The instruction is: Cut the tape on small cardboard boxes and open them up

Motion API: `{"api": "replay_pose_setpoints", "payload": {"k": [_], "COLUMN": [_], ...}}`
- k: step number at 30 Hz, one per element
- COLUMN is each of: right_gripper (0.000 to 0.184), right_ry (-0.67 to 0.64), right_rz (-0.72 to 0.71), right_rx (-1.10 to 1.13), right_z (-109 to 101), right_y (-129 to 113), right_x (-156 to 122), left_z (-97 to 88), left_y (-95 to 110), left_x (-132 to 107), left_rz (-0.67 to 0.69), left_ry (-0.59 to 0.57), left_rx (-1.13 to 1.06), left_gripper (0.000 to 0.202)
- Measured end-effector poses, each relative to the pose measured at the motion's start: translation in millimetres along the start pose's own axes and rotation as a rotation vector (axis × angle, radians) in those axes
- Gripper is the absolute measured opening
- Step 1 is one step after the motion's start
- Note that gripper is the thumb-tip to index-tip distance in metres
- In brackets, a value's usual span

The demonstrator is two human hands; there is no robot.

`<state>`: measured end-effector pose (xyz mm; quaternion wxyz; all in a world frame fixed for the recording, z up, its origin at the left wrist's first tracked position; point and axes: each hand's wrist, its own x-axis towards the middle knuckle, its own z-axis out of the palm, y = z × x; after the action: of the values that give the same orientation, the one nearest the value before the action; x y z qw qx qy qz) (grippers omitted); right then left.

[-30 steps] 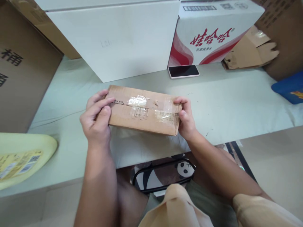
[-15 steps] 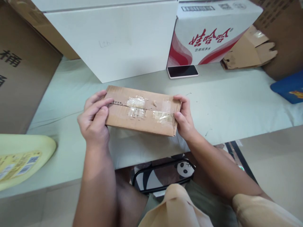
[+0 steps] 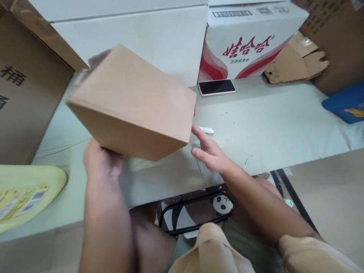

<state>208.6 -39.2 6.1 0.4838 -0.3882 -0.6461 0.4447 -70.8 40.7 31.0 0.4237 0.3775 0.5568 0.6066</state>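
Note:
A plain brown cardboard box (image 3: 133, 94) is tilted in the air above the pale green cloth, its larger smooth face toward me. My left hand (image 3: 102, 159) holds it from below at the left, with most of the fingers hidden under the box. At the lower right corner, my right hand (image 3: 209, 153) is open, thumb and fingers apart, the fingertips close to the box or just touching its edge. Just beyond those fingers lies a small white object (image 3: 207, 130), possibly a small cutter, partly covered by the hand and box.
Behind stand a large white box (image 3: 170, 45) and a red-and-white printed carton (image 3: 250, 45). A phone (image 3: 216, 87) lies before the carton. Flattened cardboard (image 3: 298, 62) and a blue item (image 3: 345, 104) are at right, a yellow-green bottle (image 3: 31, 189) at left.
The box has been turned and lifted up and left; its taped face is no longer visible. My right hand has let go and opened. The small white object has come into view.

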Motion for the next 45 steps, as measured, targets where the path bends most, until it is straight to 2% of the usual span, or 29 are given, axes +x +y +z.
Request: {"api": "replay_pose_setpoints", "payload": {"k": [1,3,5,7,9,12,15,16,17,18,19,21,22,23,24,26,28,30,35,41,43,45], "right_gripper": [0.069,0.067,0.063,0.06,0.056,0.047,0.037,0.035,0.034,0.033,0.032,0.034,0.037,0.04,0.043,0.045,0.044,0.042,0.04,0.039,0.036,0.029], "right_ry": [-0.026,-0.047,-0.034,0.005,0.052,0.143,0.22,0.233,0.238,0.235,0.225,0.18,0.146,0.102,0.049,-0.08,-0.198,-0.252,-0.234,-0.215,-0.145,-0.007], "right_rz": [-0.027,-0.075,-0.107,-0.117,-0.098,-0.101,-0.117,-0.112,-0.103,-0.092,-0.08,-0.063,-0.061,-0.066,-0.086,-0.136,-0.161,-0.151,-0.137,-0.167,-0.19,-0.163], "right_rx": [-0.056,-0.122,-0.138,-0.125,-0.108,-0.021,0.096,0.111,0.109,0.091,0.06,-0.012,-0.042,-0.061,-0.064,-0.036,0.006,0.038,0.045,-0.007,-0.049,-0.165], "right_z": [0.6,1.1,0.7,-0.6,-2.7,-7.8,-13.3,-14.6,-15.5,-15.8,-15.6,-13.8,-12.2,-10.2,-7.9,-2.8,2.0,5.3,4.9,4.3,1.8,-3.8], "right_y": [-2.8,-7.6,-11.3,-14.2,-15.7,-13.3,-8.8,-8.2,-8.5,-9.7,-11.5,-16.0,-18.0,-19.6,-20.7,-21.4,-21.3,-21.1,-22.4,-25.1,-21.2,-12.3], "right_x": [-0.3,-0.1,0.3,0.4,0.0,-1.4,-2.6,-2.9,-3.1,-3.1,-3.1,-2.7,-2.4,-2.0,-1.6,-0.8,-0.5,-0.7,-1.6,-0.8,0.8,2.8], "left_z": [4.2,10.3,11.3,7.8,2.6,-3.7,-7.0,-7.6,-8.1,-8.4,-8.6,-8.7,-8.7,-8.6,-8.4,-7.2,-4.7,-1.3,7.4,10.6,10.0,9.4], "left_y": [1.7,3.9,3.0,-0.1,-2.3,1.0,8.3,9.6,9.9,9.1,7.2,1.7,-1.3,-3.9,-5.9,-8.0,-7.4,-4.9,3.5,6.7,6.1,5.1], "left_x": [-5.2,-13.9,-18.1,-18.5,-18.2,-21.5,-25.7,-25.5,-24.1,-21.5,-18.0,-9.8,-6.1,-3.3,-1.8,-2.7,-7.8,-13.6,-18.5,-17.8,-17.8,-17.5], "left_rz": [-0.125,-0.266,-0.345,-0.42,-0.485,-0.565,-0.634,-0.627,-0.6,-0.556,-0.492,-0.325,-0.234,-0.14,-0.052,0.084,0.177,0.23,0.277,0.271,0.275,0.272], "left_ry": [0.014,-0.041,-0.175,-0.332,-0.482,-0.723,-1.023,-1.037,-0.96,-0.806,-0.598,-0.189,-0.065,-0.005,0.0,-0.082,-0.177,-0.229,-0.231,-0.225,-0.235,-0.239], "left_rx": [-0.052,-0.072,-0.004,0.074,0.127,0.19,0.378,0.463,0.534,0.574,0.564,0.409,0.295,0.181,0.084,-0.031,-0.059,-0.04,0.026,-0.009,-0.021,-0.053], "left_gripper": [0.031,0.049,0.081,0.099,0.093,0.065,0.059,0.055,0.051,0.047,0.045,0.041,0.041,0.042,0.047,0.06,0.07,0.074,0.07,0.066,0.066,0.066]}}
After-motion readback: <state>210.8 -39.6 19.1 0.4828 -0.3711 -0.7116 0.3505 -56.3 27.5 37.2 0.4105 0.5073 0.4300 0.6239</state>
